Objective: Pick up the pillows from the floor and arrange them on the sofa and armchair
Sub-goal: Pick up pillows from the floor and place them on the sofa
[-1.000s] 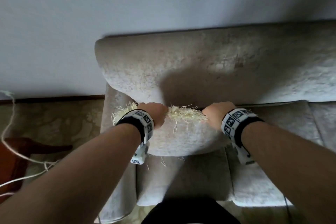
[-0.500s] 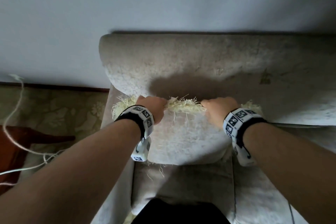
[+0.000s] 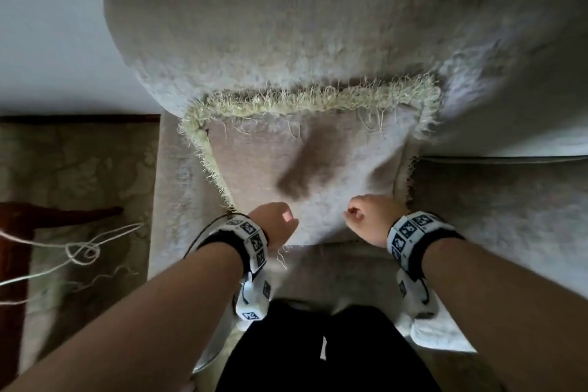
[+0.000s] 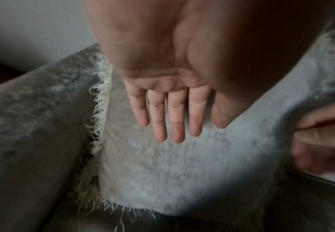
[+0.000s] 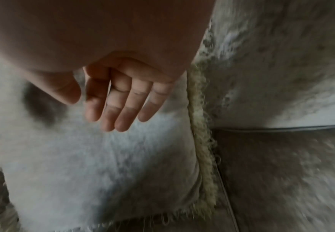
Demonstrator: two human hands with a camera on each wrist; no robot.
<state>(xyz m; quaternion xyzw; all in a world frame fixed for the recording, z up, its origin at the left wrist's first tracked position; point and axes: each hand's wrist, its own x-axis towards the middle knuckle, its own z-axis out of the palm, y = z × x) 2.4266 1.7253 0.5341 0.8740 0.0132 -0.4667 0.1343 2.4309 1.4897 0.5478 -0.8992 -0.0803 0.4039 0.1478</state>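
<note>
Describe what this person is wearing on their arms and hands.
Both forearms are bare, no sleeves. Each wrist carries a black band ringed with white square tiles printed with black marker patterns. A white block with similar markers hangs under each wrist. A thin dark cable loops by the left band. The hands wear no gloves.

The pillow [image 3: 318,162] stands on the sofa [image 3: 350,25] seat at the sofa's left end, leaning back against the backrest, with the armrest [image 3: 173,184] just to its left and a seat cushion [image 3: 496,200] to its right. The left hand [image 3: 275,223] and right hand [image 3: 369,219] hang side by side in front of the pillow's lower edge, apart from each other. Left of the sofa, a cord [image 3: 79,251] lies looped on the floor [image 3: 79,169], and the wall [image 3: 47,25] stands behind the sofa.
</note>
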